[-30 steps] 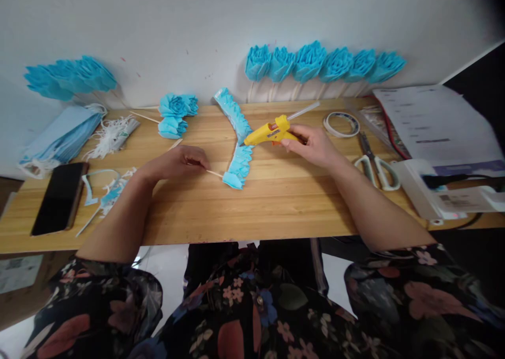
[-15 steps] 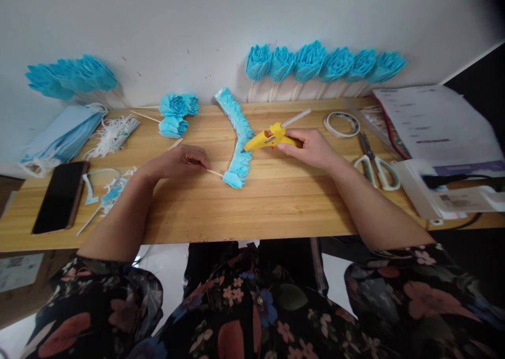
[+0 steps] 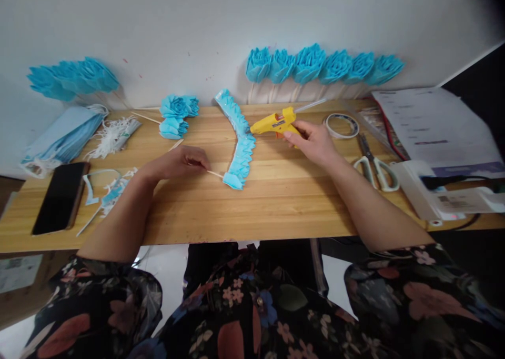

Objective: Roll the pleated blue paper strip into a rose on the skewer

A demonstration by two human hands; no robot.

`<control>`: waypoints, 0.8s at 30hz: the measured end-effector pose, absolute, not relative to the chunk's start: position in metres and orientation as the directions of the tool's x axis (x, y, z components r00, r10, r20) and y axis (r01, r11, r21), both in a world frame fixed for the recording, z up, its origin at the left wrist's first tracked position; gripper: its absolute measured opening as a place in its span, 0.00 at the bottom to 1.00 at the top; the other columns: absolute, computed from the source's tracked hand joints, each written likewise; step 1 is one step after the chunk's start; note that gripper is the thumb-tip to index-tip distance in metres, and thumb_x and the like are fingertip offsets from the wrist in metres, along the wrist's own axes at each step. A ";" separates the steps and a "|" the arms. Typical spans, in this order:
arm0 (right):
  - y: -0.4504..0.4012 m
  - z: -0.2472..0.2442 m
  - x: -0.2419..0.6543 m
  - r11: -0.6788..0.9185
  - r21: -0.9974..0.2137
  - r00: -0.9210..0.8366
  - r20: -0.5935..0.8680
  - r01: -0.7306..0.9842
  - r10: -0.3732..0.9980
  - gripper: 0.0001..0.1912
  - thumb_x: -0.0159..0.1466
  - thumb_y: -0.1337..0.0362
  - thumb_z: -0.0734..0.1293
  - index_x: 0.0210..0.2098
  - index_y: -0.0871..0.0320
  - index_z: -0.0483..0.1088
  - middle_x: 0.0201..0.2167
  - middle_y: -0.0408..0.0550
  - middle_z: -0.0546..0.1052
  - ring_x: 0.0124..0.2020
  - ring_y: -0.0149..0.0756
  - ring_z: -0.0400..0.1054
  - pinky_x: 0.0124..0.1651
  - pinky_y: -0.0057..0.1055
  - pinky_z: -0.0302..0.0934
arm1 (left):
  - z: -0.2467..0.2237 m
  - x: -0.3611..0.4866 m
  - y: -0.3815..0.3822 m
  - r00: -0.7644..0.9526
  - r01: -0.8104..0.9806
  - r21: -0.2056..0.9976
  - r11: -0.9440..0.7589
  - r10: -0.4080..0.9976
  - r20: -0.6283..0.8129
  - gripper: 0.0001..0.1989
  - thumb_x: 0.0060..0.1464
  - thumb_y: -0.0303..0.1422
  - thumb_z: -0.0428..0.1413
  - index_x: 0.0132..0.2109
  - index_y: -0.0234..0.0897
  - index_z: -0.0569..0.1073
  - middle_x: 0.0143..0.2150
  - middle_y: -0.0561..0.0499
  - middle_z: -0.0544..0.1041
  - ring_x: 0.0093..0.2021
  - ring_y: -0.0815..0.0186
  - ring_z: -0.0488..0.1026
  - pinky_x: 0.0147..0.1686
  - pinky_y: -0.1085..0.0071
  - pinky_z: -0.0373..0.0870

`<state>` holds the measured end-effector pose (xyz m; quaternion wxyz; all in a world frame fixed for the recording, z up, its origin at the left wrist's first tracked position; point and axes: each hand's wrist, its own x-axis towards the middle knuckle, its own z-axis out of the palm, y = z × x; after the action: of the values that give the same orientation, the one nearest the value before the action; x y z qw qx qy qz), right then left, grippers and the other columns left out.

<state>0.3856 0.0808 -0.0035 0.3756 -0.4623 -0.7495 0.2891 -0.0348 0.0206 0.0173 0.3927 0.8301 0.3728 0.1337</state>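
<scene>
My left hand (image 3: 185, 161) is closed around a thin wooden stick (image 3: 215, 173), low over the table. The stick's far end meets the bottom end of a curved, pleated blue strip (image 3: 240, 148) lying on the wood. In my right hand (image 3: 313, 140) is a yellow hot glue gun (image 3: 276, 123), gripped by its handle, with a clear glue stick (image 3: 311, 105) poking out of the back. Its nozzle is at the right edge of the strip, around mid-length; whether it touches I cannot tell. Three small blue flowers (image 3: 173, 117) on sticks lie beyond my left hand.
Several blue flowers (image 3: 310, 64) on stems lean against the wall, with more flowers (image 3: 74, 77) at left. Stacked face masks (image 3: 65, 138), white cords (image 3: 114, 135) and a phone (image 3: 61, 197) lie left. Tape (image 3: 341, 125), scissors (image 3: 373, 167), a power strip (image 3: 422, 190) and papers (image 3: 437, 122) are right.
My right hand has drawn the glue gun up and to the right, from over the strip's lower middle to its right edge. My left hand, the stick and the strip stay put.
</scene>
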 end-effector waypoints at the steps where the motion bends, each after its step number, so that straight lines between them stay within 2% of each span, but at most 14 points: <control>1: 0.080 -0.004 0.385 0.405 -0.779 -0.293 0.294 0.478 0.910 0.22 0.71 0.41 0.74 0.38 0.53 0.82 0.28 0.45 0.79 0.30 0.38 0.66 0.35 0.37 0.56 | 0.017 -0.035 0.020 0.685 0.513 0.751 -0.415 0.725 -0.067 0.21 0.73 0.50 0.63 0.44 0.36 0.86 0.44 0.44 0.86 0.44 0.61 0.81 0.46 0.71 0.75; 6: 0.080 -0.005 0.383 0.390 -0.777 -0.304 0.265 0.495 0.915 0.23 0.70 0.39 0.74 0.40 0.53 0.83 0.29 0.45 0.78 0.31 0.39 0.66 0.35 0.37 0.55 | 0.017 -0.035 0.020 0.683 0.501 0.760 -0.414 0.728 -0.054 0.19 0.73 0.48 0.64 0.44 0.36 0.86 0.43 0.44 0.85 0.43 0.61 0.81 0.45 0.70 0.76; 11: 0.077 -0.003 0.379 0.409 -0.740 -0.338 0.258 0.533 0.905 0.23 0.69 0.41 0.73 0.46 0.54 0.85 0.27 0.44 0.75 0.30 0.37 0.61 0.36 0.37 0.52 | 0.016 -0.036 0.021 0.683 0.509 0.756 -0.411 0.727 -0.065 0.18 0.73 0.48 0.64 0.44 0.37 0.87 0.43 0.44 0.86 0.43 0.61 0.82 0.45 0.70 0.76; 19: 0.073 0.002 0.375 0.411 -0.721 -0.382 0.217 0.558 0.898 0.27 0.69 0.37 0.71 0.45 0.55 0.83 0.27 0.44 0.75 0.29 0.37 0.60 0.36 0.38 0.51 | 0.019 -0.033 0.019 0.695 0.497 0.749 -0.439 0.718 -0.041 0.23 0.74 0.53 0.62 0.44 0.37 0.86 0.44 0.43 0.86 0.43 0.61 0.82 0.45 0.71 0.77; 24: 0.075 0.005 0.378 0.384 -0.785 -0.345 0.231 0.486 0.910 0.28 0.68 0.35 0.72 0.44 0.55 0.83 0.28 0.45 0.77 0.30 0.38 0.64 0.36 0.37 0.53 | 0.019 -0.033 0.019 0.688 0.505 0.747 -0.432 0.724 -0.046 0.23 0.73 0.53 0.63 0.43 0.37 0.86 0.43 0.43 0.87 0.43 0.60 0.82 0.44 0.69 0.77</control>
<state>0.3779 0.0753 0.0049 0.3406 -0.4596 -0.7589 0.3112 -0.0328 0.0188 0.0188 0.3849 0.8342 0.3684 0.1425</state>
